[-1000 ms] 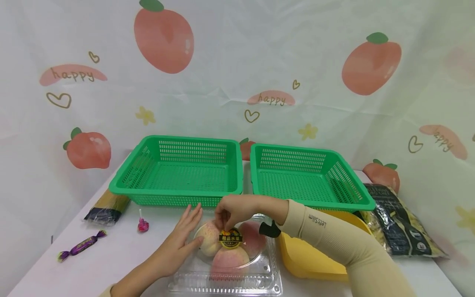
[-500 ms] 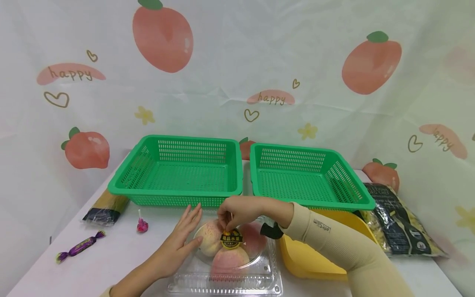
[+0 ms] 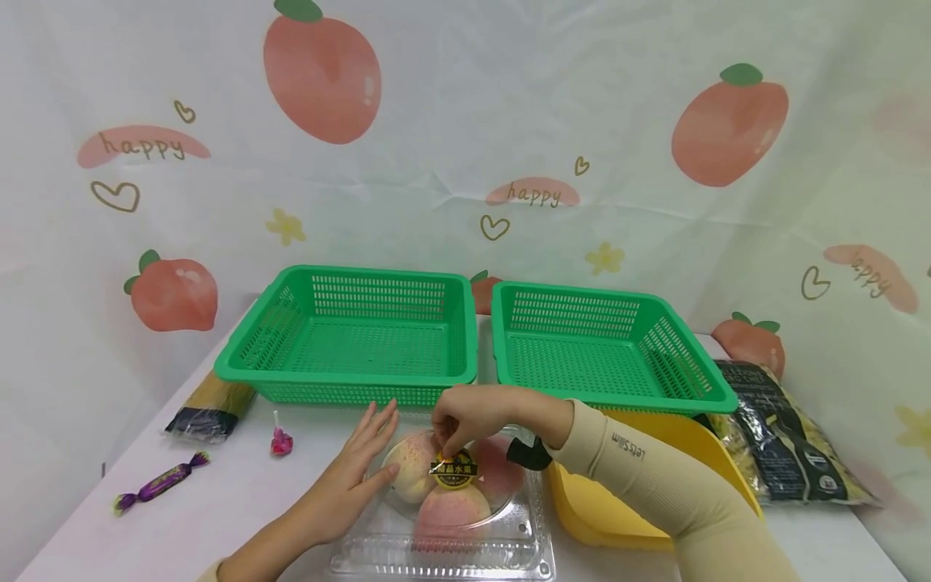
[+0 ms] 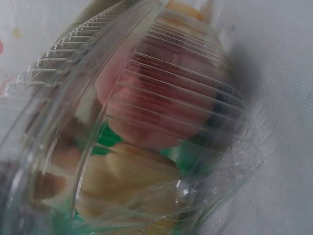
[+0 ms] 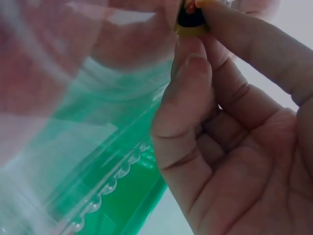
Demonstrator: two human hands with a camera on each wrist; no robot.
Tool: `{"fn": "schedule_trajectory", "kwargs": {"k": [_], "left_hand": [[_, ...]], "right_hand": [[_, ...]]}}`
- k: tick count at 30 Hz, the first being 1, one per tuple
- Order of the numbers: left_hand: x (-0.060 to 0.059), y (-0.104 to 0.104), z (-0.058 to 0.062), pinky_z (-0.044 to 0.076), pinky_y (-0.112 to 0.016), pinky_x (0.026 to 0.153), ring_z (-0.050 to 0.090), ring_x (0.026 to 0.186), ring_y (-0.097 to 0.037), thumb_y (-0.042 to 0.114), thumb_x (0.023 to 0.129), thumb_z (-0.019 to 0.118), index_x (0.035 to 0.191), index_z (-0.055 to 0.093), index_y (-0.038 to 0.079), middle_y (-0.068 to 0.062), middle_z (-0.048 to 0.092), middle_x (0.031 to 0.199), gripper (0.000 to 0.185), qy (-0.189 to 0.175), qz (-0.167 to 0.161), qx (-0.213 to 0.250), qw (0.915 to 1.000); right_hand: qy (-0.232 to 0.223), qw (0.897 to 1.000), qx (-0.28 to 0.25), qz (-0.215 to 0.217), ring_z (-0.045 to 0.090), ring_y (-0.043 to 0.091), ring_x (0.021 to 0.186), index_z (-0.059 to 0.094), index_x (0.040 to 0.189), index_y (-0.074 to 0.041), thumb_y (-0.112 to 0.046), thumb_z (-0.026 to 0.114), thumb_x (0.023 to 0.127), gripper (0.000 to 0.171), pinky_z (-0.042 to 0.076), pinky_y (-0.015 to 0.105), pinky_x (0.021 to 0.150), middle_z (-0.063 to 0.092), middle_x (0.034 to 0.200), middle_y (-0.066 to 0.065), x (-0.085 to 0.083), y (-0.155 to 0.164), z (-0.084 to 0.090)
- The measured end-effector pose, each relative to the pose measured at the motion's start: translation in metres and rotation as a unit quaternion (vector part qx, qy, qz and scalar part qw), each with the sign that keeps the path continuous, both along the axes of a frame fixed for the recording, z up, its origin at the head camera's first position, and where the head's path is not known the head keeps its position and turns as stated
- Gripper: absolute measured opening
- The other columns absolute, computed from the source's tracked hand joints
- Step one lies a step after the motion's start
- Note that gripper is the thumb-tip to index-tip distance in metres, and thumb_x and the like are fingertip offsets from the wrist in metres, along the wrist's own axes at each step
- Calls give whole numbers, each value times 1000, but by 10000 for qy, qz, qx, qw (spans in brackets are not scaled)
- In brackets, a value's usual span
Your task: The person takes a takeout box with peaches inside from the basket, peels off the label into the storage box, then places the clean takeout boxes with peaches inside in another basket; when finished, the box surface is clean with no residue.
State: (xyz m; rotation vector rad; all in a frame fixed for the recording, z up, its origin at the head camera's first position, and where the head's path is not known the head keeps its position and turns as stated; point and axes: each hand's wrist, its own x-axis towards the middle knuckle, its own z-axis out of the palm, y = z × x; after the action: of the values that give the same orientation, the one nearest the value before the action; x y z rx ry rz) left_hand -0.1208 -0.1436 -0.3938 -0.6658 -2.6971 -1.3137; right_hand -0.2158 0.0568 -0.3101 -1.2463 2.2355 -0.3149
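A clear plastic clamshell box (image 3: 444,550) with three peaches (image 3: 451,505) lies at the table's near edge, a round black-and-gold sticker (image 3: 452,473) on its domed lid. My right hand (image 3: 465,416) pinches the sticker's upper edge between thumb and forefinger; the right wrist view shows the sticker (image 5: 190,22) between those fingertips. My left hand (image 3: 352,473) lies flat against the dome's left side, fingers straight. In the left wrist view only the ribbed lid (image 4: 161,98) and the fruit behind it appear.
Two green slotted baskets (image 3: 349,331) (image 3: 607,343) stand side by side behind the box. A yellow tub (image 3: 618,505) sits under my right forearm, a dark pasta bag (image 3: 785,440) at far right. On the left lie a spaghetti pack (image 3: 211,408), a pink lollipop (image 3: 280,440) and a purple candy (image 3: 160,481).
My right fingers have shifted slightly down and right onto the sticker's upper edge, which now looks a little lifted. The left hand and the box have stayed put.
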Motion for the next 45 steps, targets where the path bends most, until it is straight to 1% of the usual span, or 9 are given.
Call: {"fn": "schedule_trajectory", "kwargs": {"k": [7,10,14,17,20,25,30,36,45], "left_hand": [[0,-1,0,14,-74,101,4,142,-43,26,97,47,144,28,-1,-9,18,156,58,32,27,-64,10000],[0,-1,0,14,-74,101,4,142,-43,27,97,47,144,28,0,-8,18,156,58,10,36,-70,10000],[0,-1,0,14,-74,101,4,142,-42,28,97,47,145,27,0,-7,17,156,58,-5,22,-52,10000],[0,-1,-1,14,-73,101,5,142,-43,27,97,48,144,28,-1,-9,19,156,58,70,29,-38,10000],[-1,0,-1,15,-74,100,5,141,-44,26,97,48,144,29,-1,-10,19,156,58,112,16,-10,9999],[-1,1,-2,14,-74,100,5,141,-45,26,97,48,143,29,-3,-10,19,156,58,132,10,-19,9999],[-1,0,-3,15,-74,100,7,141,-46,26,96,48,143,30,-3,-13,20,155,58,236,61,-78,9997],[-1,1,-2,16,-73,100,8,141,-45,25,96,49,142,30,-3,-14,21,154,58,309,66,-71,9995],[1,0,-1,15,-73,102,7,141,-45,26,97,48,143,29,-3,-14,21,154,58,190,74,-56,9998]], "right_hand": [[172,9993,137,313,42,-1,60,60,77,-7,-12,66,86,11,37,11,55,48,65,-9,-1,0,1],[288,9986,144,421,43,-1,61,60,77,-8,-12,65,87,12,37,11,56,49,66,-9,0,-1,2],[361,9983,205,410,44,-1,62,59,77,-8,-12,65,87,12,39,11,57,50,66,-9,1,-2,2],[346,9986,216,334,43,0,61,59,77,-8,-12,64,87,12,38,11,57,48,66,-9,2,-2,3],[242,9994,206,135,43,0,60,60,79,-7,-11,65,87,9,38,11,55,49,65,-9,3,0,4],[-226,9989,183,-378,50,-1,58,66,84,-5,-8,68,83,4,42,12,54,59,68,-5,0,12,6],[-638,9967,74,-498,54,-2,62,67,83,-2,-5,68,82,4,47,13,60,65,72,0,0,24,5],[-680,9962,-69,-547,52,-1,62,63,80,-4,-5,66,83,5,46,14,59,61,70,-4,3,30,3],[-547,9967,-81,-592,51,-2,61,63,78,-5,-6,67,83,7,46,13,59,60,69,-4,6,28,3]]}}
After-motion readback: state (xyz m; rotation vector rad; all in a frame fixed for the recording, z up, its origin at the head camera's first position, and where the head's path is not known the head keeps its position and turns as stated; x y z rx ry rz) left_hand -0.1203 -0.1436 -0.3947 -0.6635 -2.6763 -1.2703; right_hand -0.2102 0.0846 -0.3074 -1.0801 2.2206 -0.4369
